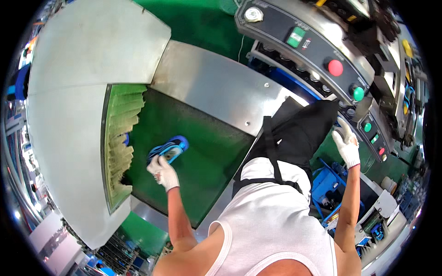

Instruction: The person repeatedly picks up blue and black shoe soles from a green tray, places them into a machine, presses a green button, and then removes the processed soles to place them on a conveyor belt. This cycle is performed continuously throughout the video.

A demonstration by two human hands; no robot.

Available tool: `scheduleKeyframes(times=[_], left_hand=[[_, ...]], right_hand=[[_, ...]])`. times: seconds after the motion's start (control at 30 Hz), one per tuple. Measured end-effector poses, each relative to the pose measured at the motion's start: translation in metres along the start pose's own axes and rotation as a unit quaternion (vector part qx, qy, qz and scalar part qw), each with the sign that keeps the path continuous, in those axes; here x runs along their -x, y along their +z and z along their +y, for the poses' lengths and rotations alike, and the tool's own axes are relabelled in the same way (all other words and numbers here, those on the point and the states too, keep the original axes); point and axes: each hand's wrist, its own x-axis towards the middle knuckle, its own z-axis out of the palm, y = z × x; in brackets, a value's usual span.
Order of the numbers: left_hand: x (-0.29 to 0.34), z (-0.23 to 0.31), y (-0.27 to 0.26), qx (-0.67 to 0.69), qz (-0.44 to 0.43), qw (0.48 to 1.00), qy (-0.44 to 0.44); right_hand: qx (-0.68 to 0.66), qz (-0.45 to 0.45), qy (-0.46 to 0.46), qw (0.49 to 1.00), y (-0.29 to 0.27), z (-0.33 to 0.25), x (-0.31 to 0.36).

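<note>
A blue shoe with lighter blue edging is over the green conveyor belt, a little blurred. My left hand, in a white knit glove with stained fingers, is closed on the shoe's near end, and the fingertips partly hide it. Out to the right, beside my dark apron, my right hand wears a similar white glove. Its fingers are apart and hold nothing. Just beyond that hand is a control panel with buttons.
Left of the belt stands a large pale machine housing with a fringed yellow-green curtain over its opening; a bit of blue shows behind the strips. A metal plate borders the belt. A larger button panel and blue crate are at right.
</note>
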Motion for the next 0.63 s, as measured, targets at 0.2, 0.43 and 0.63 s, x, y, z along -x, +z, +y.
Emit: scheduleKeyframes(times=[0.2,0.43,0.63], left_hand=[[-0.006,0.072,0.011,0.023,-0.013,0.996,0.08],[-0.003,0.161,-0.023,0.028,-0.08,0.954,0.287],[0.083,0.338,-0.053,0.206,-0.168,0.761,0.592]], right_hand=[[-0.057,-0.005,-0.215,0.975,0.02,-0.11,0.015],[-0.006,-0.006,-0.408,0.913,0.123,-0.194,0.024],[-0.052,0.054,-0.294,0.953,0.129,-0.19,0.023]])
